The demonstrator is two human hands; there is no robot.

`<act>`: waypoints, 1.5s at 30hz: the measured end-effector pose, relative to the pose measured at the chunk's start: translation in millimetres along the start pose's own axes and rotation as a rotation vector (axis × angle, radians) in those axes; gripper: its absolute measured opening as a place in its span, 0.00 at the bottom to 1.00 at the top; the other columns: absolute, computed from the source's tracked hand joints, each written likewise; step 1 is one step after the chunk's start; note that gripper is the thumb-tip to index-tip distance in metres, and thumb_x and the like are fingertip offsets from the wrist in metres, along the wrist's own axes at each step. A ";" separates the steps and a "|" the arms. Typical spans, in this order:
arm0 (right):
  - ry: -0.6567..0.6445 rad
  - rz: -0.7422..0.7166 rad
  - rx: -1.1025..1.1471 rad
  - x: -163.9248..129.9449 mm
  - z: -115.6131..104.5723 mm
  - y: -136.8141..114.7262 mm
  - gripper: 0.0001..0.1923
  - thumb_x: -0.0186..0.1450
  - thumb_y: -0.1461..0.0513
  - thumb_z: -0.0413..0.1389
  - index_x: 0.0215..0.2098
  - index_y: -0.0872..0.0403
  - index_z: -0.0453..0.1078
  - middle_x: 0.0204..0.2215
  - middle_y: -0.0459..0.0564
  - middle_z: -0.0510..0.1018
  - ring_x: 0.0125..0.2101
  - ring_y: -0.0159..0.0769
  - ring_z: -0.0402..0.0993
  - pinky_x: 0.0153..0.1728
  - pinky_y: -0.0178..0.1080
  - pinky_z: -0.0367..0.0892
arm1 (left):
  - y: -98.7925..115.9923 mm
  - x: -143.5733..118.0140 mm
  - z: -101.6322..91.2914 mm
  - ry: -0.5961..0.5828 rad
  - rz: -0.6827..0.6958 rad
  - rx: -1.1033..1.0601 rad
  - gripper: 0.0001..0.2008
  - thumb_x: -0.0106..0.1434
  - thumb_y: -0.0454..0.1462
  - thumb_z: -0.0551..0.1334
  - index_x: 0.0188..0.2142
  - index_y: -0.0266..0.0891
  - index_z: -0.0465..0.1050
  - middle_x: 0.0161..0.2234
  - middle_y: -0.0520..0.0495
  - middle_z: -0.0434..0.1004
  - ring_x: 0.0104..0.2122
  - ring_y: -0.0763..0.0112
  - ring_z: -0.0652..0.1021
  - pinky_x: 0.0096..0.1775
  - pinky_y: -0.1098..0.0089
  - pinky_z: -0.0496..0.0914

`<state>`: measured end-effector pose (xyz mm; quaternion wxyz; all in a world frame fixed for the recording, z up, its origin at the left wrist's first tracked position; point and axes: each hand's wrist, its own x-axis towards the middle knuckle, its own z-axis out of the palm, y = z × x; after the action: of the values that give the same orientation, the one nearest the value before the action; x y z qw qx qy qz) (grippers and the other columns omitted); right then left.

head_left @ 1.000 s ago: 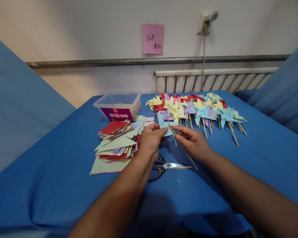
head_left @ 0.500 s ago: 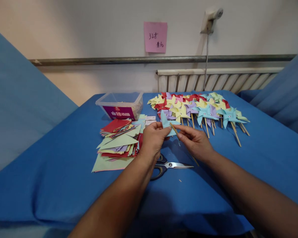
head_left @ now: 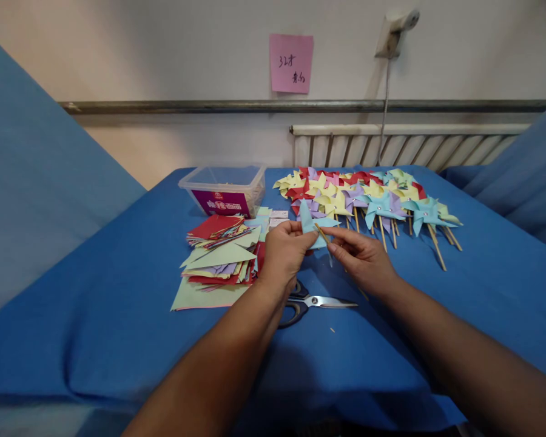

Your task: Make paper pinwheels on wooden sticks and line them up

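Head view. The left hand [head_left: 282, 255] is sitting at frame centre, its grip closing on a light blue pinwheel [head_left: 310, 223], thumb and fingers pinching the paper at its lower left. The right hand [head_left: 361, 261] is sitting just right of it, its grip pinching a thin wooden stick [head_left: 321, 232] that is lying tilted against the pinwheel's middle. Both hands are hovering above the blue surface [head_left: 118, 291], with the pinwheel raised between them, slightly above centre.

Directly below the hands, scissors [head_left: 316, 302] are lying flat on the surface, blades pointing right, handles partly hidden under the left wrist. To the left of centre, a loose stack of paper sheets [head_left: 216, 261] in red, green, yellow and purple is resting on the surface. Behind the stack, a clear plastic box [head_left: 225, 191] with a purple label is standing. In the upper right of the surface, a row of finished pinwheels [head_left: 368, 197] on sticks is lying, sticks pointing toward the camera.

On the wall at upper centre, a pink note [head_left: 291, 64] is hanging above a metal rail [head_left: 164, 107]. A radiator [head_left: 414, 145] is showing behind the far edge of the surface.
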<state>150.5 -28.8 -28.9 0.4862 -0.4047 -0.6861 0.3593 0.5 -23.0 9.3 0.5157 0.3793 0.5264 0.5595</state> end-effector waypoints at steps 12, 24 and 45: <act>0.010 -0.059 -0.093 0.2 -2.3 -2.2 0.17 0.63 0.62 0.56 0.51 0.51 0.74 0.24 0.42 0.67 0.20 0.26 0.59 0.21 0.32 0.57 | 3.0 -3.0 0.7 -0.008 0.026 -0.011 0.10 0.44 0.34 0.69 0.26 0.36 0.72 0.20 0.53 0.72 0.19 0.78 0.70 0.23 0.75 0.65; 0.007 -0.184 -0.242 0.7 -5.6 -4.5 0.17 0.65 0.64 0.54 0.52 0.51 0.73 0.25 0.43 0.67 0.23 0.28 0.60 0.25 0.33 0.60 | 0.1 -0.9 -0.3 -0.001 0.024 0.017 0.11 0.44 0.34 0.70 0.27 0.35 0.71 0.20 0.53 0.72 0.18 0.78 0.69 0.23 0.75 0.64; 0.027 -0.264 -0.318 -1.4 -4.9 -9.1 0.18 0.65 0.66 0.54 0.52 0.52 0.72 0.24 0.43 0.67 0.22 0.28 0.61 0.25 0.33 0.60 | 1.3 -1.6 0.1 0.000 0.018 0.018 0.11 0.44 0.34 0.69 0.28 0.35 0.71 0.21 0.53 0.73 0.19 0.79 0.70 0.23 0.77 0.64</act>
<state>153.6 -33.4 -20.0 0.4684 -0.3878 -0.7745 0.1742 0.6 -24.5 10.8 0.5071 0.3886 0.5281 0.5594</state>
